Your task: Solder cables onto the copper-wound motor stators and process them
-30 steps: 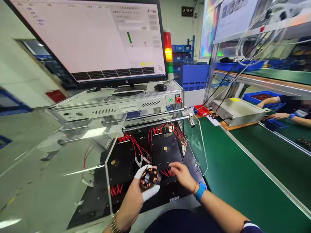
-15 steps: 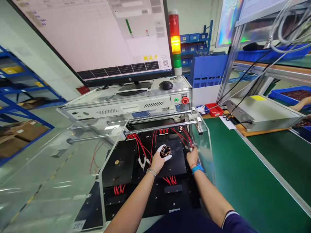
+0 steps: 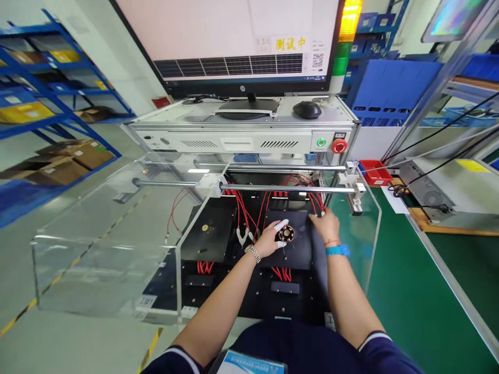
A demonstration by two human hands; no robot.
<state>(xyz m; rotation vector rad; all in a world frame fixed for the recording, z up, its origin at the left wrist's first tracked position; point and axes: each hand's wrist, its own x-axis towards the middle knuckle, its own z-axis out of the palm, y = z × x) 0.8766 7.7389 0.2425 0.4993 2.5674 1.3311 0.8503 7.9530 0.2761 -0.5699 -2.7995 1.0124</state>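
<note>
My left hand [image 3: 270, 239], with white finger covers on thumb and finger, grips a small round motor stator [image 3: 286, 234] with copper windings. It holds the stator over the black right-hand plate [image 3: 298, 254], and thin wire ends stick out from it. At that plate's right edge, my right hand [image 3: 326, 226] is closed at the ends of red wire leads [image 3: 317, 200]; its fingers partly hide the clip there. White-sleeved clips [image 3: 242, 238] on other red leads lie between the two plates. The left plate [image 3: 210, 239] bears a brass-coloured disc [image 3: 205, 228].
A clear acrylic cover [image 3: 109, 249] stands at the left, with metal rods [image 3: 288, 188] crossing above the plates. Behind are a monitor [image 3: 241, 41], mouse [image 3: 307, 109] and red stop button [image 3: 339, 146]. A green mat [image 3: 405, 291] and red bin [image 3: 375, 172] are at the right.
The view has tilted down and shifted left. My left hand still holds the stator over the right plate. My right hand stays by the red leads, with its back turned more upward.
</note>
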